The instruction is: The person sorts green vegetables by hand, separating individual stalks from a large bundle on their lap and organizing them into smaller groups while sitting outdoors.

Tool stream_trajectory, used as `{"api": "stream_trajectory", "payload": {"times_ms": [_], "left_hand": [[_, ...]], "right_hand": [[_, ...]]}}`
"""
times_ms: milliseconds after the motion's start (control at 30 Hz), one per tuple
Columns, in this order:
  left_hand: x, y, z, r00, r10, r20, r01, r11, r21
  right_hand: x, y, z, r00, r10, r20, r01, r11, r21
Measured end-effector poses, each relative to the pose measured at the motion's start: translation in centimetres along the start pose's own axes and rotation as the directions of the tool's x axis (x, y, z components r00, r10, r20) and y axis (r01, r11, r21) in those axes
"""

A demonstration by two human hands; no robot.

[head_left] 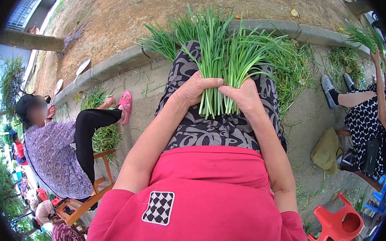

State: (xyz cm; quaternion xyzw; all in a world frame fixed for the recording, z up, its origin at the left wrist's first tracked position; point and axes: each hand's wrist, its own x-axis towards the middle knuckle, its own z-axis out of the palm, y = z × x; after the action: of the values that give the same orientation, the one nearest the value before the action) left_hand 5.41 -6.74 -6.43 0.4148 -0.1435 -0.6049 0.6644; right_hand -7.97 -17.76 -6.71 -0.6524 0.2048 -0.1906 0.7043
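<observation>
Above the lap, my left hand (199,88) is closed round a bunch of long green leafy stalks (210,50), like garlic chives, with pale cut ends pointing toward me. A second bunch of the same stalks (241,66) is gripped in my right hand (244,94). The two hands nearly touch at the thumbs, and the bunches lie side by side. Behind the left bunch, more green stalks (163,41) rest by the knee and the curb. A pile of loose greens (292,74) lies on the ground beside the right knee.
A concrete curb (133,59) curves across the front, with bare soil beyond. At left a person (57,157) sits on a wooden chair (97,194); at right another person (366,117) holds up greens. A red plastic stool (338,220) and an olive bag (326,153) stand at right.
</observation>
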Motion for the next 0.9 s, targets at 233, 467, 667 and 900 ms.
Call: {"api": "stream_trajectory", "payload": {"times_ms": [233, 467, 667, 900], "left_hand": [[0.0, 0.2, -0.6, 0.996, -0.047, 0.07, 0.046, 0.999, 0.021], [0.1, 0.2, -0.2, 0.999, -0.03, -0.034, 0.031, 0.999, 0.021], [0.1, 0.2, -0.2, 0.999, -0.029, -0.026, 0.028, 0.999, -0.035], [0.5, -0.1, -0.6, 0.998, 0.021, -0.056, -0.022, 1.0, -0.021]], "right_hand": [[-0.2, -1.3, -0.2, 0.986, 0.161, 0.049, -0.167, 0.975, 0.148], [-0.8, -2.8, -2.3, 0.982, 0.135, -0.134, -0.02, 0.775, 0.632], [-1.7, -5.3, -4.7, 0.945, -0.019, -0.325, 0.297, 0.459, 0.837], [-1.4, -4.9, -3.0, 0.959, 0.045, -0.28, 0.111, 0.849, 0.516]]}}
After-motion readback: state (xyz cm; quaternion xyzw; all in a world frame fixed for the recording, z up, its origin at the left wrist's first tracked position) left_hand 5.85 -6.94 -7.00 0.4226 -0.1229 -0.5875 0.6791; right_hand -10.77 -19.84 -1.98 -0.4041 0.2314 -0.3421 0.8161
